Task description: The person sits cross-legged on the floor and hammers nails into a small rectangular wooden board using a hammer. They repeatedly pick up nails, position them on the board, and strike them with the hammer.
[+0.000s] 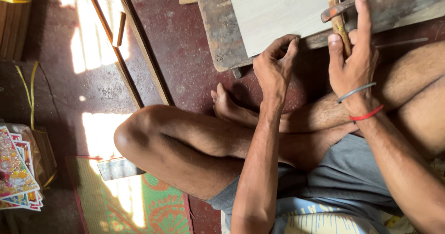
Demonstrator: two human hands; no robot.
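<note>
Pale wooden panel (278, 13) lies on a worn board (218, 34) on the floor. Left hand (274, 69) pins its edge, steadying it; right hand (352, 60) grips a wooden-handled tool (338, 16) over it.

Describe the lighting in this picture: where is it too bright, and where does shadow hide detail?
Head view: hard sunlight burns out patches on the floor and the mat; deep shadow hides the left edge and the ground under the legs; the hands, left and right, and the pale board stay sharp and evenly lit.
</note>
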